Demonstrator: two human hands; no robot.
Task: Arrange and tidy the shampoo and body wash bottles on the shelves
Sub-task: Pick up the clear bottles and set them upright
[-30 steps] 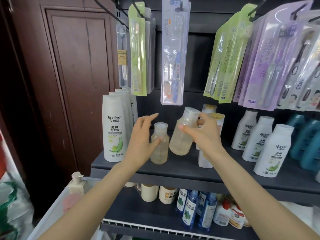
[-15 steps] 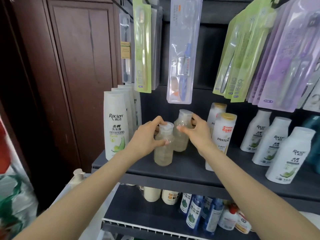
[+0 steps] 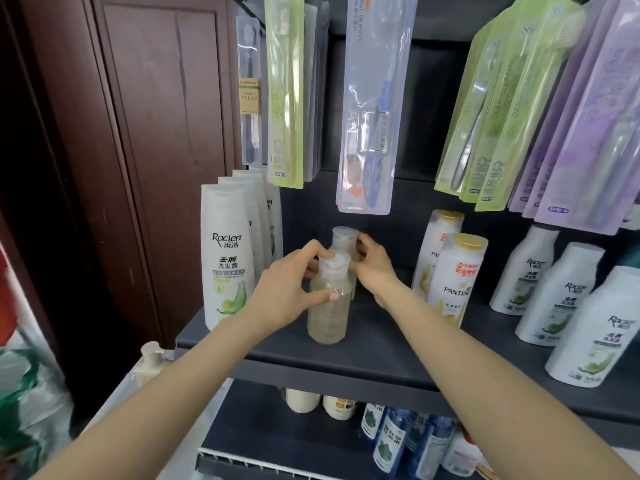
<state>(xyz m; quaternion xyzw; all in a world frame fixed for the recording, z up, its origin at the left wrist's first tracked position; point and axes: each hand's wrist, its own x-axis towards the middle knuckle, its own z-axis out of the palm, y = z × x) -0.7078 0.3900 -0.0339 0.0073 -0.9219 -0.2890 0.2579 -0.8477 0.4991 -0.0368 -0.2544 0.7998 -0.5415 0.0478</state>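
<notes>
- The front clear bottle (image 3: 327, 306) is standing upright near the shelf's (image 3: 374, 358) front edge, with the left hand (image 3: 287, 289) curling its fingers and thumb around it.
- The rear clear bottle (image 3: 343, 237) is standing just behind it, the right hand (image 3: 375, 268) pinching its cap.
- White Raclen bottles (image 3: 227, 258) are lining the shelf's left edge; Pantene bottles (image 3: 457, 275) are standing to the right.

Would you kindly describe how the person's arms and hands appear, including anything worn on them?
Both arms are bare as far as the frame shows: no sleeves, gloves, watch or bracelets. No rings are visible on the left hand or the right hand. The left thumbnail looks short and unpainted. Nothing else is worn or marked on them.
</notes>
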